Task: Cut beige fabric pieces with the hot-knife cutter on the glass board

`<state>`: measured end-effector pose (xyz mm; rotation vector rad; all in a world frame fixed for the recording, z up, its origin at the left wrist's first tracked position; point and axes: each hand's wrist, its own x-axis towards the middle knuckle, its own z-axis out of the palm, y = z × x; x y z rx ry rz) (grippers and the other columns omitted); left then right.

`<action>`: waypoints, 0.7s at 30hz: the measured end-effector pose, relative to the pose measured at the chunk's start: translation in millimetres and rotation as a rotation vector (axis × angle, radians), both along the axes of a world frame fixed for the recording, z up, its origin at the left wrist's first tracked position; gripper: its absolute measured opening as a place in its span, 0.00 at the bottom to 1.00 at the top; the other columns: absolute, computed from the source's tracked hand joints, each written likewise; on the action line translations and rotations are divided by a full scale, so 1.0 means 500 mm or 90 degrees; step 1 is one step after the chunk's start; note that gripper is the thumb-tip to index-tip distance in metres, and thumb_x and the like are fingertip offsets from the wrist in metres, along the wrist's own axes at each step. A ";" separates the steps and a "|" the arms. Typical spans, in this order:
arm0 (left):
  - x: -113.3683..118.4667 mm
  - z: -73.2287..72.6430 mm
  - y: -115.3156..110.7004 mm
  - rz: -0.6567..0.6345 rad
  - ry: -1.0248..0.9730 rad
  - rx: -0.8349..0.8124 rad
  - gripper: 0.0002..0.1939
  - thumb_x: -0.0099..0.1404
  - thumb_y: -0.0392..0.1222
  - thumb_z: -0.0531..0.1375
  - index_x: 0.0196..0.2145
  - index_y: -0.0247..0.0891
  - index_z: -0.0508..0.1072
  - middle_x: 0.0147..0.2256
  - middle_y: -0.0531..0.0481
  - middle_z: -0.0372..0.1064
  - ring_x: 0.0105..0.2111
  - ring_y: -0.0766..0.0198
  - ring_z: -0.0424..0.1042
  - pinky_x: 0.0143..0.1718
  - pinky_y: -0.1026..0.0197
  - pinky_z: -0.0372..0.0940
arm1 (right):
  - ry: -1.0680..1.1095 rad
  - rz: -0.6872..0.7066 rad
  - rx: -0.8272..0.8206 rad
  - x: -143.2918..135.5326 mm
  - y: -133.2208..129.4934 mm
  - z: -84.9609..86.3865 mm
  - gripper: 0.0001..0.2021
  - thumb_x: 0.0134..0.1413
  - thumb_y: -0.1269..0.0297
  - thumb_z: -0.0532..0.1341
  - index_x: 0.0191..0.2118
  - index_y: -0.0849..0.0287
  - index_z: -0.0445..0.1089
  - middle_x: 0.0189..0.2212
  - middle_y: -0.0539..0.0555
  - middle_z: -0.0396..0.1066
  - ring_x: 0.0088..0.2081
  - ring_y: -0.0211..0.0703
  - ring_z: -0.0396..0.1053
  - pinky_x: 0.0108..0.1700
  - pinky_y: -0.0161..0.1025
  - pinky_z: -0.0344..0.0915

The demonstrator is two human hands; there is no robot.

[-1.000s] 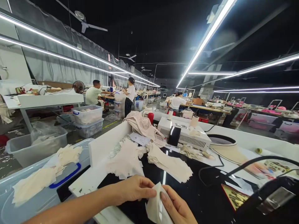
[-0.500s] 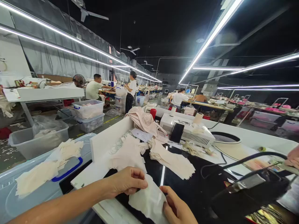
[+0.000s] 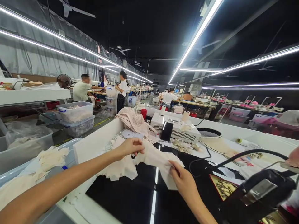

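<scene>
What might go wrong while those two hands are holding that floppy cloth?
The pale cloth looks thin and floppy, so it might crease or slip from the left hand or right hand. Loose cloth pieces lie close to the left hand, so they could get brushed out of place. And the black cable arches up on the right; an arm swinging that way might snag it.

A white desk (image 3: pixel 66 203) with a glossy black top (image 3: pixel 126 199) fills the lower middle of the frame, a pile of pale cloth pieces (image 3: pixel 123 171) lying left of centre. Toward its far edge lie a lacy pink garment (image 3: pixel 133 119), a paper slip (image 3: pixel 132 134) and a vented white box (image 3: pixel 184 134); right of centre sit a cream sun visor (image 3: pixel 216 145) and, lower, a red-edged tray (image 3: pixel 215 187).
</scene>
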<state>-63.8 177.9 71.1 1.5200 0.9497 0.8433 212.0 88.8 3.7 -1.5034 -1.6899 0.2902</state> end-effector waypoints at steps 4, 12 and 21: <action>0.065 0.003 0.094 0.011 -0.026 0.158 0.15 0.61 0.49 0.70 0.36 0.38 0.72 0.40 0.48 0.78 0.44 0.59 0.78 0.45 0.61 0.69 | -0.021 -0.084 0.131 0.049 0.091 0.021 0.26 0.70 0.57 0.45 0.60 0.59 0.74 0.59 0.63 0.76 0.62 0.56 0.73 0.65 0.55 0.67; 0.071 -0.130 0.145 -0.022 0.172 0.295 0.13 0.74 0.48 0.66 0.39 0.34 0.76 0.39 0.49 0.75 0.40 0.59 0.76 0.48 0.51 0.73 | -0.192 0.001 0.109 0.067 0.138 -0.099 0.21 0.60 0.75 0.54 0.51 0.56 0.82 0.52 0.58 0.82 0.57 0.57 0.78 0.63 0.55 0.70; 0.042 -0.141 0.134 -0.062 0.308 0.383 0.04 0.72 0.39 0.64 0.42 0.36 0.78 0.44 0.48 0.78 0.46 0.56 0.76 0.56 0.48 0.69 | -0.306 -0.023 0.060 0.054 0.122 -0.130 0.24 0.63 0.78 0.52 0.57 0.59 0.79 0.58 0.59 0.79 0.60 0.57 0.75 0.64 0.54 0.70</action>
